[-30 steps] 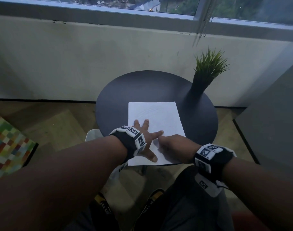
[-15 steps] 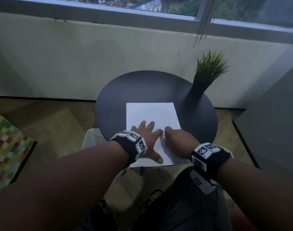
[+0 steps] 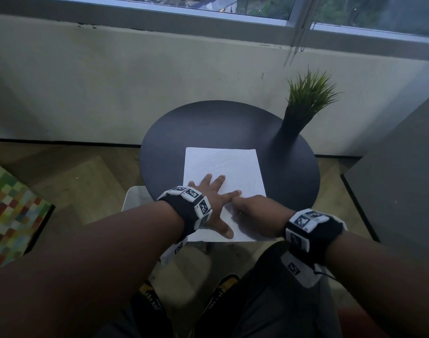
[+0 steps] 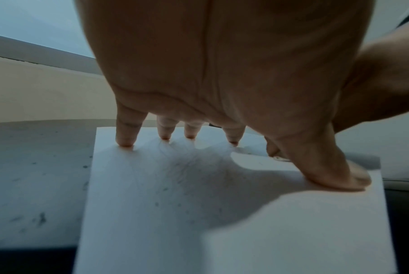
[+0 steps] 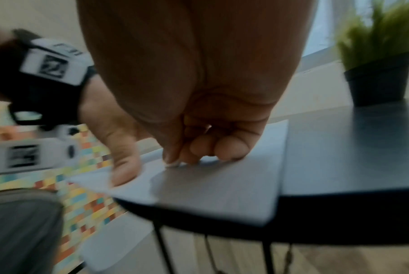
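A white sheet of paper (image 3: 223, 164) with faint pencil lines lies on a round dark table (image 3: 208, 123), its near edge overhanging the rim. My left hand (image 3: 214, 193) presses flat on the sheet's near left part, fingers spread and straight, with fingertips (image 4: 126, 142) and thumb down on the paper (image 4: 222, 231). My right hand (image 3: 252, 213) is curled just right of it. Its thumb and fingertips (image 5: 206, 148) pinch a small pale piece (image 5: 173, 164) against the paper (image 5: 222, 185). The piece may be an eraser, but I cannot tell for sure.
A green potted plant (image 3: 306, 98) in a dark pot stands at the table's back right. A wall and window lie behind. A multicoloured checkered cushion (image 3: 11, 208) is at the left, a grey cabinet (image 3: 403, 179) at the right, a white seat (image 3: 135, 196) under the table.
My right hand slid away from me across the paper, then came back toward the near edge beside the left forefinger. The left hand stayed pressed on the sheet.
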Tool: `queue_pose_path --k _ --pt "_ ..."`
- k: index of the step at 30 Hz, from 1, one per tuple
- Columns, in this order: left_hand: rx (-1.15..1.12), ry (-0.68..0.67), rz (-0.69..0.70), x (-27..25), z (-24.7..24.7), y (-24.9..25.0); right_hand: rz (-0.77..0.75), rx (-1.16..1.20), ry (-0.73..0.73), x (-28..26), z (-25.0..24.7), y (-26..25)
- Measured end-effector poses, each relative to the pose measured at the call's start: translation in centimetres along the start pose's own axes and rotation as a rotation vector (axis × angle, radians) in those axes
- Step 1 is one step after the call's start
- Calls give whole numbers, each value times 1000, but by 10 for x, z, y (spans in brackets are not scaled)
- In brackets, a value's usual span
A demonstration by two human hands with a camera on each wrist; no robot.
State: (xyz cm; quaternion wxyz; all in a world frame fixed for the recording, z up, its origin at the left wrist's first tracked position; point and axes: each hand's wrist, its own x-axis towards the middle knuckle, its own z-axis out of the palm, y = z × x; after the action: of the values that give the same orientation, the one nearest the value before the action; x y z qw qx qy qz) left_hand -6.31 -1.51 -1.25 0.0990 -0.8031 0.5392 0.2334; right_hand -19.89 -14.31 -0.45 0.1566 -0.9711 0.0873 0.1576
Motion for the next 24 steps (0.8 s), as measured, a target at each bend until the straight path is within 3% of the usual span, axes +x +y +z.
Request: queue_pose_path --k 4,6,9,11,13,15,19,21,24 --pt "24 -1 -10 1 0 2 259 -41 156 12 -17 30" --pt "17 3 -8 1 0 2 174 -77 196 8 -4 15" --pt "3 -9 3 0 -2 1 -47 -30 66 -2 12 -9" --pt "11 -3 -1 1 -1 1 21 63 50 6 3 0" --pt "25 11 -5 2 1 1 178 118 173 14 -7 12" --pt "18 10 -4 2 2 0 207 108 235 14 -5 8" --pt "3 -8 -1 0 0 0 -53 119 -16 -4 4 -14" --pt "19 -10 -4 0 -1 2 33 128 -13 -1 -6 5" --pt "27 -39 -10 -1 -5 6 292 110 155 6 -14 33"
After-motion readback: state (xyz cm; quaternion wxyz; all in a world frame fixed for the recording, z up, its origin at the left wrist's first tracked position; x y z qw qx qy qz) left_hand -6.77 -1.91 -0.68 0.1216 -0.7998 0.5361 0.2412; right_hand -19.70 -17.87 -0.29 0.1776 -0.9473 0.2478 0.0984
